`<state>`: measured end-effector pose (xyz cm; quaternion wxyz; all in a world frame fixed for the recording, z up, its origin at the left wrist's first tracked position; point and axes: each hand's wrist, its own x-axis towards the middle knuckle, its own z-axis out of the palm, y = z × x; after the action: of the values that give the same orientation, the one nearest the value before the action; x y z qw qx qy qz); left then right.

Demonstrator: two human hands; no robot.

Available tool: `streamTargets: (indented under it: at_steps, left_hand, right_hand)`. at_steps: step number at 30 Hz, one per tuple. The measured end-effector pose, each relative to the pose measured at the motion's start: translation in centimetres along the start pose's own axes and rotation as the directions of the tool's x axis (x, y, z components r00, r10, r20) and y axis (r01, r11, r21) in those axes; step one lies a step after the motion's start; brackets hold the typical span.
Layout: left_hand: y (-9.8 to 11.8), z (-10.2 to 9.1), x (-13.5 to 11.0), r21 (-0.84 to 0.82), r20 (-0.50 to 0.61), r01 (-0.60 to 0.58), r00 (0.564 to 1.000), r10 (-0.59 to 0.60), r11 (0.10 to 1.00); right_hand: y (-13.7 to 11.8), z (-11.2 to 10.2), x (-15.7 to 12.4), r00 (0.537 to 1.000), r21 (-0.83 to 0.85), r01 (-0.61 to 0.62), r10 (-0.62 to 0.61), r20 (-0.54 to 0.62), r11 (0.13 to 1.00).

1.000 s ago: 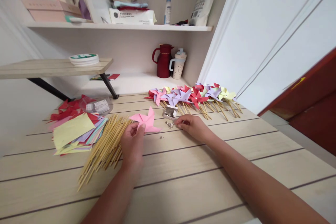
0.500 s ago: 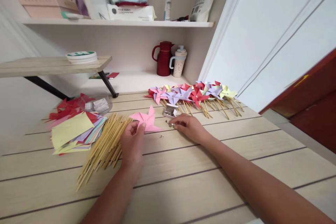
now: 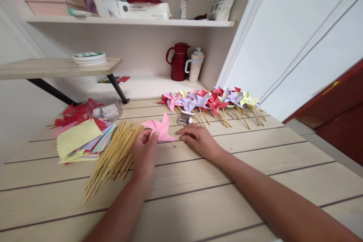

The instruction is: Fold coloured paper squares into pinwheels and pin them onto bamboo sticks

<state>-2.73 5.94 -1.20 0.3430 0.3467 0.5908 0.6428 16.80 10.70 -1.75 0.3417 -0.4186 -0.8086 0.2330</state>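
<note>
You have the pink paper pinwheel (image 3: pixel 160 128) just left of the small open box (image 3: pixel 185 118), its near edge pinched between the thumb and fingers of your left hand (image 3: pixel 144 150). Your right hand (image 3: pixel 202 141) is on the near side of the box, fingers bent and close to the table; I cannot tell whether they grip anything, since the tips hide it. One tiny metal piece (image 3: pixel 174 146) lies on your side of the box, slightly to its left. Farther left of the box you have the bundle of sticks (image 3: pixel 109 159), then the stack of coloured paper (image 3: pixel 78 138). The pinwheels on sticks (image 3: pixel 217 102) lie behind the box and off to its right.
</note>
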Motion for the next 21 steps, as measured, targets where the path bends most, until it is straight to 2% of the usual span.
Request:
streamTargets:
  at_steps: [6, 14, 21]
  left_hand:
    - [0.2, 0.0, -0.1, 0.003, 0.003, -0.008, 1.0, 0.008, 1.0]
    - [0.1, 0.0, 0.0, -0.01, 0.008, 0.0, 1.0, 0.0, 1.0]
    - [-0.2, 0.0, 0.0, -0.013, 0.003, -0.007, 1.0, 0.007, 1.0]
  right_hand:
    - [0.6, 0.6, 0.9, 0.998, -0.034, -0.011, 0.009, -0.059, 0.999]
    - [0.9, 1.0, 0.7, 0.999, -0.041, 0.02, -0.018, 0.036, 0.999]
    - [1.0, 0.6, 0.7, 0.998, -0.061, 0.015, -0.012, 0.056, 0.998]
